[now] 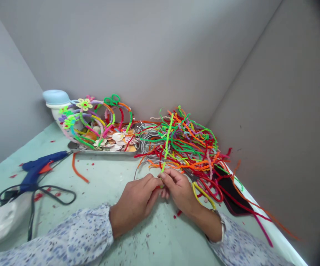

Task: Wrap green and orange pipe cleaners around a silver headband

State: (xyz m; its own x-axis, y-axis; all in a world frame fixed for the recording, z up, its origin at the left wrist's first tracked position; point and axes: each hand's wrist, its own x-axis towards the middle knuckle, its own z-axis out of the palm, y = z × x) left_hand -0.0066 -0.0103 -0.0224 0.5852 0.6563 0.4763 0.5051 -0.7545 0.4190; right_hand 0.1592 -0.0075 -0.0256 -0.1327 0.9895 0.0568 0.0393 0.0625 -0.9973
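Sleeves (73, 236) of white fabric speckled with blue cover both forearms at the near edge of the pale green table (107, 221). Just beyond them the left hand (134, 201) and the right hand (180, 194) meet fingertip to fingertip near the middle of the table. Both are closed in a pinch on the lower end of a lime-green fuzzy pipe cleaner (167, 142), which rises from the fingers and leans slightly right over the heap behind. A speck of red shows between the fingertips; what it is cannot be told.

Toward the left edge lie a blue hot-glue gun with an orange trigger (37, 170) and its looping black cord (62, 201), with a loose orange pipe cleaner (78, 171) just right of the gun's nozzle. Along the right edge, touching the right hand, spreads a tangled heap of red, orange and green pipe cleaners (195, 147), partly covering a flat black object (230, 195).

At the far edge a shallow metal tray (101, 152) holds seashells (118, 138) and hoops with flowers bent from coloured pipe cleaners (93, 118). Coils of thin silver wire (148, 142) lie just right of the tray. A white jar with a pale blue lid (56, 99) stands in the far left corner.
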